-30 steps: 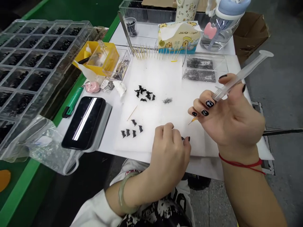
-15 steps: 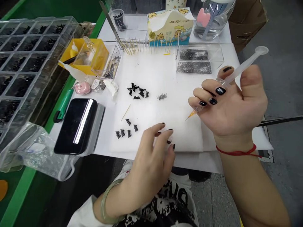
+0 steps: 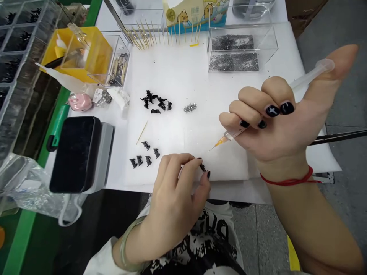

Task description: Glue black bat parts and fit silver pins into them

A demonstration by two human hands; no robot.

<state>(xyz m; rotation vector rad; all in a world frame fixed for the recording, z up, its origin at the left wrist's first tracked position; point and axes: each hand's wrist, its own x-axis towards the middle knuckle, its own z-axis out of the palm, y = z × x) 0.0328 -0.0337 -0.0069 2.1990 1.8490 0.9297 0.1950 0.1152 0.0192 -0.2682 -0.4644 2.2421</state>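
Observation:
My right hand [image 3: 275, 114] wraps its fingers round a clear syringe [image 3: 306, 78], with the thumb against the plunger's end. The syringe's orange-hubbed needle [image 3: 219, 143] points down and left above the white foam sheet [image 3: 218, 168]. At the sheet's front edge, my left hand [image 3: 177, 187] pinches a small black bat-shaped piece [image 3: 203, 167] between thumb and fingertips; part of it is hidden. Several similar black bat pieces [image 3: 148, 160] lie left of that hand. Farther back is a loose cluster of black bats [image 3: 156, 100], beside a small heap of silvery bits [image 3: 190, 107].
A toothpick [image 3: 142, 132] lies on the foam, and a row of upright sticks [image 3: 172, 32] stands at the back. A clear box [image 3: 242, 61] is back right. On the left are a phone [image 3: 75, 152], a yellow bin [image 3: 99, 53] and a compartment tray [image 3: 21, 34].
The view has shifted slightly. My left fingertips have closed on the black bat piece. My right thumb has moved onto the plunger's end, and the needle is nearer the left hand.

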